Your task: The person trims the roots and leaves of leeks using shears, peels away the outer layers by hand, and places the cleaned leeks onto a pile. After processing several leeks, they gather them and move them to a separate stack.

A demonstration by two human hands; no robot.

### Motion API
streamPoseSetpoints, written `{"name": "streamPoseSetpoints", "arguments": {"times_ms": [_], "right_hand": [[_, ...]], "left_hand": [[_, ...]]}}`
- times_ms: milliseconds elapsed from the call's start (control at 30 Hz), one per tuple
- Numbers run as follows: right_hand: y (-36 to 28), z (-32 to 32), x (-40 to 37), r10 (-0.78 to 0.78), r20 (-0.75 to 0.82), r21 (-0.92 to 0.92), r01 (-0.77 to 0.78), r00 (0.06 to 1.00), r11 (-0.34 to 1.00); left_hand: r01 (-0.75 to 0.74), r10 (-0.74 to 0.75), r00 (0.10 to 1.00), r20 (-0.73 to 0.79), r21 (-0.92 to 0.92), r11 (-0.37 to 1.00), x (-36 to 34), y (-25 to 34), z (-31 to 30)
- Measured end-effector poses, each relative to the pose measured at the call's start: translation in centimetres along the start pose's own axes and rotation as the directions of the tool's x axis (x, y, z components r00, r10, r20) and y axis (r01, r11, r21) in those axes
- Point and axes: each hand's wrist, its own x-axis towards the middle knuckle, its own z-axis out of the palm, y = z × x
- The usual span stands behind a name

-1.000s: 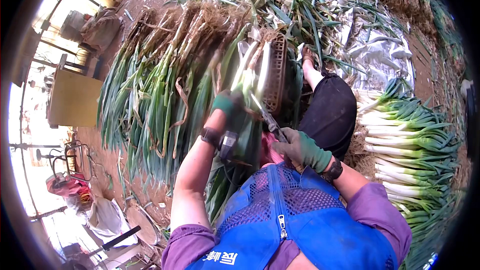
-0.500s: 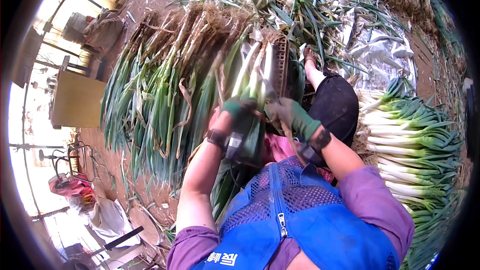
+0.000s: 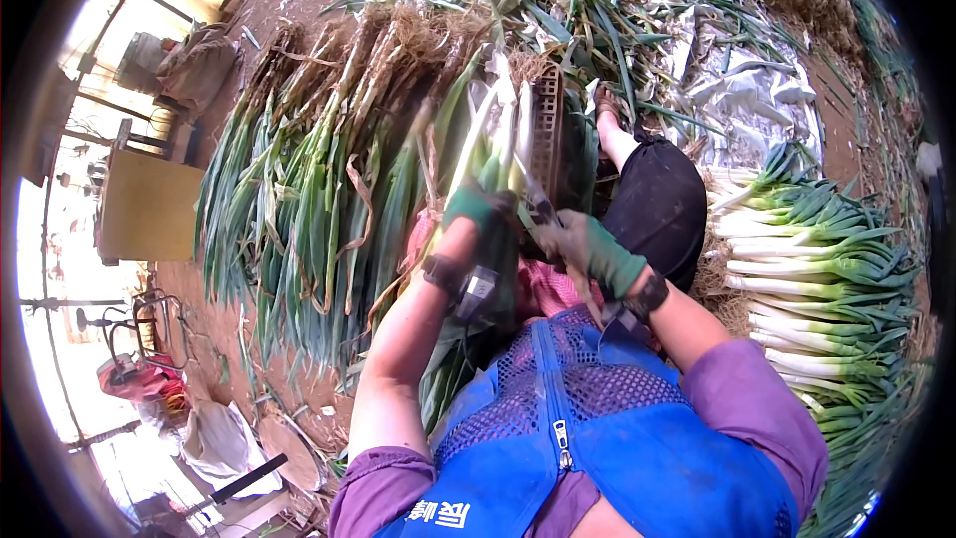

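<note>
My left hand (image 3: 480, 207), in a green glove, is closed round green-and-white leek stalks (image 3: 506, 125), whose roots point away from me. My right hand (image 3: 590, 245), also gloved, is closed just to their right, on a pale, dry peeled leaf (image 3: 583, 284) that hangs toward my lap. Something thin and dark shows by its fingertips, too blurred to make out. Beyond the stalks stands a brown perforated crate (image 3: 545, 125). Unpeeled leeks (image 3: 329, 159) with brown roots lie in a thick row left of my hands.
Clean white leeks (image 3: 787, 269) are stacked at the right. My dark-trousered leg (image 3: 662, 209) stretches between them and the crate. Leaf scraps (image 3: 597, 15) and white sheeting (image 3: 762, 105) cover the ground ahead. A yellow board (image 3: 154, 204) stands far left.
My right hand has moved slightly toward me and right, away from the stalks, with the peeled leaf. My left hand stays on the stalks. The view has shifted slightly.
</note>
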Motion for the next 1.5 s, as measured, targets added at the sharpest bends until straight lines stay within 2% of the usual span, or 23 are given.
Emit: {"name": "streamPoseSetpoints", "arguments": {"times_ms": [100,233,267,367,433,500,533,667,733,867,933,967,1000,1100,1167,1200,1233,1300,1367,1400,1433,1467,1500], "right_hand": [[-0.9,-0.4,3.1,0.030,-0.081,0.099,-0.022,0.996,0.995],[-0.5,-0.6,5.0,-0.283,-0.183,-0.080,0.273,0.941,0.959],[-0.2,-1.1,5.6,-0.137,-0.048,-0.038,0.135,0.989,0.990],[-0.1,-2.9,10.1,0.049,0.057,-0.022,-0.048,0.997,0.999],[4.3,-3.4,16.1,-0.326,0.109,-0.288,0.344,0.939,0.894],[2.2,-3.8,15.7,-0.351,0.110,-0.209,0.367,0.930,0.907],[1.3,-4.5,15.9,-0.184,0.093,-0.235,0.202,0.978,0.951],[-0.4,-4.1,15.5,-0.026,-0.009,-0.416,0.020,1.000,0.909],[-1.8,-4.2,11.3,0.112,0.067,-0.231,-0.094,0.991,0.968],[0.6,-1.6,3.7,-0.117,0.296,-0.026,0.130,0.948,0.991],[-3.0,-1.1,-1.9,0.041,0.336,-0.028,-0.034,0.941,0.999],[-3.5,-1.1,-3.1,0.091,0.305,-0.062,-0.076,0.948,0.995],[-3.1,-1.1,-3.3,0.150,0.292,0.093,-0.184,0.945,0.979],[-0.7,-1.3,-3.4,0.069,0.170,0.279,-0.115,0.983,0.953],[-0.9,-1.9,-4.4,0.067,0.201,0.247,-0.116,0.977,0.962],[-1.0,-2.1,-5.0,0.074,0.220,0.237,-0.127,0.973,0.963],[-0.9,-2.3,-5.4,0.078,0.240,0.226,-0.134,0.968,0.965],[-0.2,-2.4,-5.8,0.129,0.263,0.267,-0.200,0.956,0.943],[0.4,-2.3,-6.1,0.158,0.261,0.328,-0.242,0.952,0.913],[0.4,-2.4,-6.1,0.164,0.253,0.327,-0.244,0.953,0.913],[0.8,-2.5,-5.7,0.167,0.249,0.353,-0.250,0.954,0.902],[1.7,-2.5,-5.3,0.176,0.246,0.379,-0.262,0.953,0.887],[2.2,-2.4,-5.1,0.190,0.246,0.406,-0.279,0.951,0.870]], "left_hand": [[-0.084,0.082,0.996,-0.037,-0.049,0.995,1.0,-2.2,1.3],[-0.084,0.084,0.996,0.002,0.143,0.986,0.8,-2.8,1.3],[-0.014,0.004,0.999,0.045,0.234,0.972,0.6,-2.3,1.4],[0.034,-0.058,0.996,0.066,0.317,0.948,0.7,-2.5,1.9],[0.055,-0.078,0.993,0.092,0.235,0.970,-0.1,-1.5,1.4],[0.012,-0.027,0.997,0.078,0.181,0.983,0.3,-2.5,1.3],[-0.009,-0.002,0.997,0.072,0.153,0.988,0.3,-2.9,1.3],[-0.036,0.035,0.999,0.024,0.030,0.999,-0.6,-2.5,0.7],[-0.088,0.088,0.996,0.008,-0.015,0.996,2.7,-7.0,0.8],[-0.201,0.170,0.976,-0.132,-0.269,0.942,8.7,-15.3,0.4],[-0.208,0.062,0.931,-0.359,-0.385,0.899,8.8,-14.5,-0.5],[-0.114,-0.098,0.908,-0.408,-0.464,0.878,6.6,-10.8,-1.7],[-0.182,-0.024,0.857,-0.514,-0.346,0.920,5.2,-8.6,-2.8],[-0.274,0.159,0.730,-0.664,-0.070,0.959,6.2,-8.6,-5.4],[-0.237,0.120,0.911,-0.395,-0.264,0.935,5.8,-8.1,-7.5],[-0.191,0.148,0.976,-0.157,-0.315,0.930,4.2,-6.3,-8.2],[-0.054,0.062,0.997,0.043,-0.168,0.984,3.1,-5.2,-9.0],[0.012,-0.097,0.922,0.374,0.222,0.975,1.6,-1.1,-10.9],[-0.268,0.064,0.925,0.373,0.525,0.808,3.2,1.7,-11.7],[-0.365,0.264,0.931,0.252,0.638,0.678,4.7,3.7,-12.7],[-0.404,0.508,0.858,0.079,0.715,0.570,6.3,6.0,-14.0],[-0.423,0.698,0.708,-0.105,0.729,0.539,7.8,8.7,-15.7],[-0.476,0.783,0.572,-0.247,0.677,0.561,8.9,11.2,-17.6]]}}
